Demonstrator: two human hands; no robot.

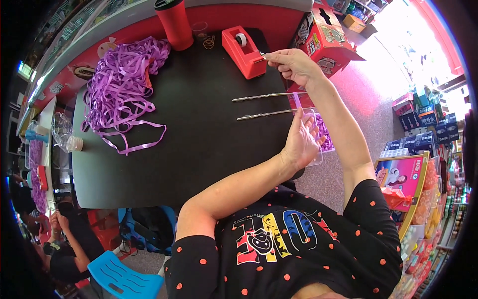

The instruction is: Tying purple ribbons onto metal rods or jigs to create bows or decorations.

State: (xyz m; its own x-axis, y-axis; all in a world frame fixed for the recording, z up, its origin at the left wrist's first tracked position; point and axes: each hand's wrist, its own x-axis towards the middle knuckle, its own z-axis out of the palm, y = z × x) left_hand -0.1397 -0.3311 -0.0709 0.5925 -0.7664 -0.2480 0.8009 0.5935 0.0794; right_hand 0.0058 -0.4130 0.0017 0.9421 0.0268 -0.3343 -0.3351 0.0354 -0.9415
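My right hand (294, 67) pinches a small bit of clear tape at the cutting edge of a red tape dispenser (248, 56), thumb and fingertip pressed together. Below it, my left hand (301, 142) has its fingertips on the lower end of a short purple ribbon (297, 101), its other fingers loosely curled. That ribbon lies across two twisted metal rods (264, 96), which lie side by side and stick in over the table from its right edge. Partly behind my left hand is a clear plastic box (315, 160) with purple ribbon pieces (326, 142).
A big tangled heap of purple ribbon (119, 84) covers the far left of the black table (199, 164). A red tumbler (175, 27), rubber bands (209, 42) and a red carton (328, 45) stand at the back. A blue chair (127, 279) and another person's hands (59, 222) are lower left.
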